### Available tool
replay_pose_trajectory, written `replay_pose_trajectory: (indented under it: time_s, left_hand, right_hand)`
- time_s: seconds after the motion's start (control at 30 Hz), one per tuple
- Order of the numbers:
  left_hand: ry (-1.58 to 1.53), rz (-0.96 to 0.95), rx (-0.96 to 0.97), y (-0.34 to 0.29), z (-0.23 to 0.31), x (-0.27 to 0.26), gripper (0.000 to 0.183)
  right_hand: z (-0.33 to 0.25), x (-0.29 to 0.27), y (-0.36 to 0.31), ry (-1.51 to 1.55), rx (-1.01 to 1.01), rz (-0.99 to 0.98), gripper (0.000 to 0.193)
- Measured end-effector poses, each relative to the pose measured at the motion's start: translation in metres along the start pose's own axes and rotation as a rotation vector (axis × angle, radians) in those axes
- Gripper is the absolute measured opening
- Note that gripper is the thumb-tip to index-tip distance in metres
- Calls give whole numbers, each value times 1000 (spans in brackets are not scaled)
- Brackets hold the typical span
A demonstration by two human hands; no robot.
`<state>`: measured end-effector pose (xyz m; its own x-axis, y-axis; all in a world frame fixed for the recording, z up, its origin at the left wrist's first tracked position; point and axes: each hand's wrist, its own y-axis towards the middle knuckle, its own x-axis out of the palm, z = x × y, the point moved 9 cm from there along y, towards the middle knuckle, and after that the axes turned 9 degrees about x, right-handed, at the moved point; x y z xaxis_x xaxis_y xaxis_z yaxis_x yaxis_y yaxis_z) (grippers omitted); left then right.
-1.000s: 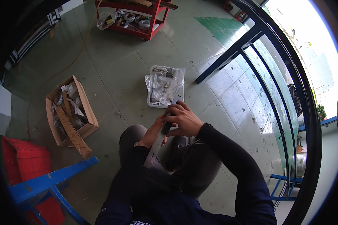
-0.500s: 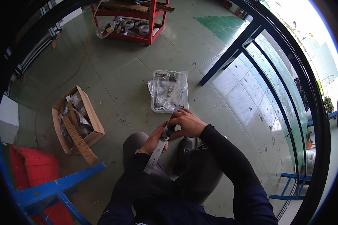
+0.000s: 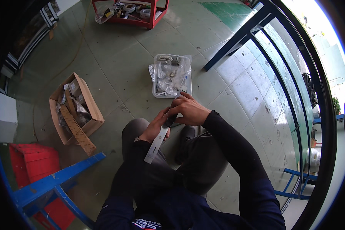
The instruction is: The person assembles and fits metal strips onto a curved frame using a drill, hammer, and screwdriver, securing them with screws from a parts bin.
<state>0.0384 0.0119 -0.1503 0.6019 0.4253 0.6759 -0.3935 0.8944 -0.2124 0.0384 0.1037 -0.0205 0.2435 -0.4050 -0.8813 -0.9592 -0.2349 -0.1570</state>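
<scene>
I have the left hand (image 3: pixel 154 129) curled closed around a pale metal strip (image 3: pixel 156 144) while the right hand (image 3: pixel 188 110) bends shut over its far half, fingers and thumb close about a dark piece (image 3: pixel 170 121); how firmly they press, I can't tell. The strip slants above the lap, its near end bare and pointing near-left. As I judge it, the handling is underway: strip and dark piece are together but not set down, and I can't make out whether they're fastened. Beyond, on the floor, a white tray (image 3: pixel 163 95) holds clear plastic bags (image 3: pixel 167 72), contents largely unreadable. To the left stands an open cardboard box (image 3: pixel 94 124) of mixed parts; farther off, a red cart (image 3: pixel 138 23).
</scene>
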Motion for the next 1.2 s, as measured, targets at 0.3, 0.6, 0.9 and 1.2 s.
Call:
replay_pose_trajectory:
  time_s: [0.3, 0.6, 0.9, 1.2]
  left_hand:
    - [44, -12, -35, 0, -3, 2, 59]
    - [105, -79, -75, -6, 0, 4, 56]
    - [41, 22, 39, -6, 12, 1, 52]
    - [117, 120, 157, 0, 17, -6, 49]
  right_hand:
    - [-7, -7, -5, 4, -48, 54, 29]
    - [-14, -16, -3, 37, -63, 30, 28]
    - [5, -40, -18, 473, 334, 190, 24]
    - [3, 7, -47, 541, 811, 426, 42]
